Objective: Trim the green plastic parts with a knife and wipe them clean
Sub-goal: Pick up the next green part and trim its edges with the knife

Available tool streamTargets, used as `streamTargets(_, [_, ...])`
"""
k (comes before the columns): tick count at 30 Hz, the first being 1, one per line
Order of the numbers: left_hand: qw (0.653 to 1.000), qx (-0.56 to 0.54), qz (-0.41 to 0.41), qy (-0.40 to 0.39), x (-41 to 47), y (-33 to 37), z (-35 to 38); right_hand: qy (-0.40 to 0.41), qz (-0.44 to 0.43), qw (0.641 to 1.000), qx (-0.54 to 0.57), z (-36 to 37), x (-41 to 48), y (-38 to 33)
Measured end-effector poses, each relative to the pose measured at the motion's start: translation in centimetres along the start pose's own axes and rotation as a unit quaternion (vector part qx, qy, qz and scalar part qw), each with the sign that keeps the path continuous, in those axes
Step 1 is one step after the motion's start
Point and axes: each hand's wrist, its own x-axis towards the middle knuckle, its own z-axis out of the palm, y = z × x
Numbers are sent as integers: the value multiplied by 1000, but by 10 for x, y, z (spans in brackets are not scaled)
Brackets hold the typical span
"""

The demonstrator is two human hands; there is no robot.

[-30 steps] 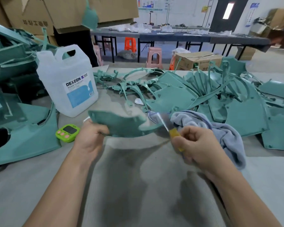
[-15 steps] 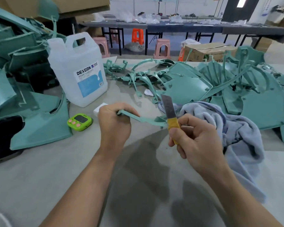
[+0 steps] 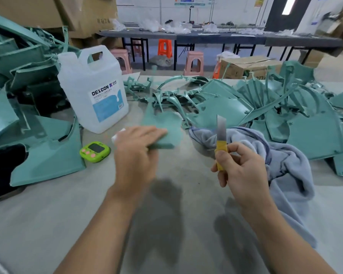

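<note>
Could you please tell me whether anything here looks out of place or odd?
Nothing looks spilled. The right hand holds the knife with its bare blade pointing up, clear of the part in the left hand. Other green parts lie tangled in heaps behind the cloth.

The grey tabletop (image 3: pixel 48 214) bears green plastic parts (image 3: pixel 315 135), a white jug (image 3: pixel 91 91), a green timer (image 3: pixel 94 151) and a blue-grey cloth (image 3: pixel 281 165).

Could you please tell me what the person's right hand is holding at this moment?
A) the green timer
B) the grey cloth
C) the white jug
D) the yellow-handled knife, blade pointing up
D: the right hand grips the knife by its yellow handle with the blade pointing up. The grey cloth lies behind it, and the left hand holds the green part.
</note>
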Motion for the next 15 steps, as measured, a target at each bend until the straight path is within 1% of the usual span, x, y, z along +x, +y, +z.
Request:
streamTargets(1, [998, 42, 9, -51, -5, 3, 10, -4, -3, 1000, 2, -1, 1, 2])
streamTargets(2, [993, 69, -5, -91, -8, 5, 18, -13, -5, 1000, -3, -1, 1, 4])
streamTargets(4, [984, 76, -53, -150, -11, 3, 28, -44, 5, 999, -26, -2, 3, 11])
streamTargets(5, [981, 67, -73, -169, -11, 1, 29, -65, 13, 997, -44, -3, 4, 14])
streamTargets(8, [978, 48, -108, -173, -12, -3, 26, -131, 29, 987, -93, -3, 6, 21])
streamTargets(11, [982, 43, -101, -154, -13, 0, 21, -184, 5, 979, -92, 0, 5, 21])
streamTargets(13, [985, 43, -91, -142, -13, 1, 19, -202, -12, 973, -108, 6, 3, 20])
streamTargets(15, [985, 52, -83, -140, -13, 2, 19, -185, -12, 971, -148, 10, 4, 23])
